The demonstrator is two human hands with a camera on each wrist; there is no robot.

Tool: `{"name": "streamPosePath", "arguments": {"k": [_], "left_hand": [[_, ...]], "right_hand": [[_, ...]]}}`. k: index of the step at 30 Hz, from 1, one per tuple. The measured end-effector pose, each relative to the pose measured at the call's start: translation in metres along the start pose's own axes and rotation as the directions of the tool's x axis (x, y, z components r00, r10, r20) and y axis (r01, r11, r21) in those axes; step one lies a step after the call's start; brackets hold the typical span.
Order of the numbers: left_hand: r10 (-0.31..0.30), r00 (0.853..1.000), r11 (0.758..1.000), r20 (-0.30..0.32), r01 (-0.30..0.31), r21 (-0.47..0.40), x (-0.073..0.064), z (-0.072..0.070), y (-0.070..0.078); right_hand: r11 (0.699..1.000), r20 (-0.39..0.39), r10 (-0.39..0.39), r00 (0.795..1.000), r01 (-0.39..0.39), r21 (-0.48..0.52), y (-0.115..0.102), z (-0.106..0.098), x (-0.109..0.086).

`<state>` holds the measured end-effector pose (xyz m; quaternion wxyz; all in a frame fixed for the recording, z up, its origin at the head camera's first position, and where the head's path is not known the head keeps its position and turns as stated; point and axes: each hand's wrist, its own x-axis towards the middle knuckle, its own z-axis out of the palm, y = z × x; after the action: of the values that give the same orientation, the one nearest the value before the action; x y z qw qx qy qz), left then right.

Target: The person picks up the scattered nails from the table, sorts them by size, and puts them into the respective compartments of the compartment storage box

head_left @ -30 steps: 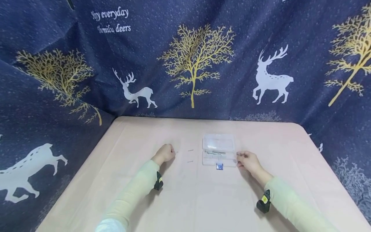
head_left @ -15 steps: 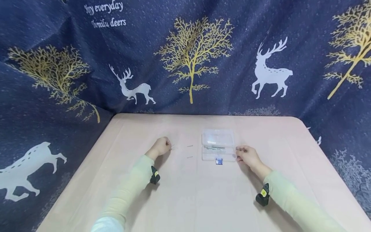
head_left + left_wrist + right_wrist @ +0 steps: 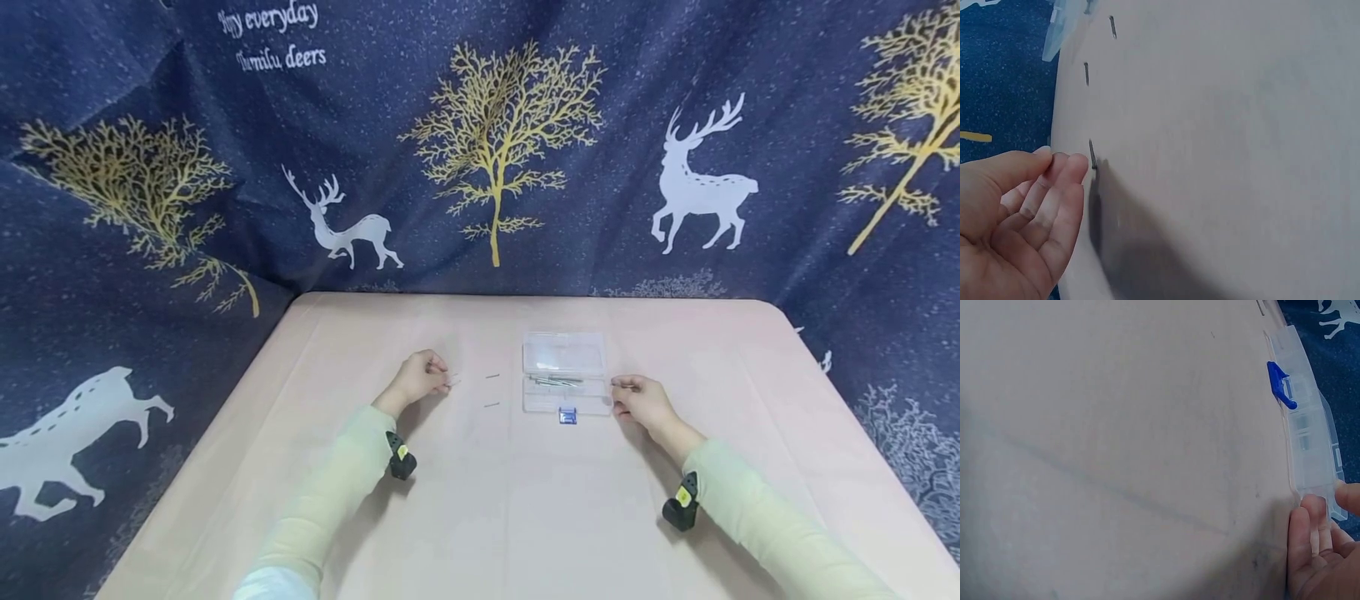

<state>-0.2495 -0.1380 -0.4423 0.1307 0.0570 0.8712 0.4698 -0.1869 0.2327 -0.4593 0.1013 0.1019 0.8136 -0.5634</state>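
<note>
My left hand [image 3: 418, 379] hovers low over the left part of the table, thumb tip close to the index fingertip. Right beside its fingertips is a small dark nail [image 3: 1092, 154]; whether the fingers hold it or it lies on the table is unclear. Two more nails, one farther back [image 3: 492, 376] and one nearer [image 3: 491, 405], lie to the right of this hand. My right hand [image 3: 647, 406] grips the right end of a clear plastic box [image 3: 551, 406], thumb on one side and fingers on the other. The box's lid stands open, and several long metal nails [image 3: 555, 381] lie inside.
A blue latch [image 3: 567, 416] sticks out from the box's front edge. The table [image 3: 495, 517] has a pale pink cover. Behind it hangs a dark blue cloth [image 3: 450, 150] with deer and trees. Each sleeve carries a black wrist camera.
My left hand has drawn back slightly, and its fingers have loosened from a tighter curl. The right hand stays on the box. The head view has tilted down a little.
</note>
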Motion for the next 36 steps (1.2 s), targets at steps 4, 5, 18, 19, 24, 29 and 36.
{"name": "streamPosePath", "arguments": {"k": [4, 5, 18, 19, 24, 29, 36], "left_hand": [[-0.019, 1.0, 0.994, -0.008, 0.018, -0.109, 0.002, 0.006, 0.002], [-0.02, 1.0, 0.991, -0.007, 0.019, -0.13, 0.002, 0.007, 0.003], [0.019, 1.0, 0.958, -0.015, -0.022, -0.287, 0.008, 0.038, 0.018], [0.028, 1.0, 0.956, -0.013, -0.03, -0.291, 0.008, 0.041, 0.019], [0.053, 0.999, 0.941, 0.014, -0.045, -0.335, 0.008, 0.057, 0.026], [0.054, 0.998, 0.931, 0.028, -0.04, -0.363, 0.007, 0.069, 0.033], [0.08, 0.995, 0.937, 0.064, -0.053, -0.345, 0.006, 0.082, 0.047]], "right_hand": [[1.0, 0.002, -0.001, 1.0, 0.001, -0.002, 0.001, -0.001, 0.001], [1.0, 0.002, -0.002, 1.0, 0.002, -0.004, 0.001, -0.001, 0.001], [1.0, -0.011, -0.004, 1.0, 0.004, -0.001, 0.0, 0.0, 0.004], [1.0, -0.01, -0.005, 1.0, 0.005, 0.001, -0.001, 0.0, 0.005], [1.0, -0.013, -0.005, 1.0, 0.005, -0.01, 0.0, 0.0, 0.005], [1.0, -0.019, -0.005, 1.0, 0.005, -0.001, 0.003, 0.0, 0.004], [1.0, -0.031, -0.01, 0.999, 0.011, 0.019, 0.007, 0.001, 0.003]]}}
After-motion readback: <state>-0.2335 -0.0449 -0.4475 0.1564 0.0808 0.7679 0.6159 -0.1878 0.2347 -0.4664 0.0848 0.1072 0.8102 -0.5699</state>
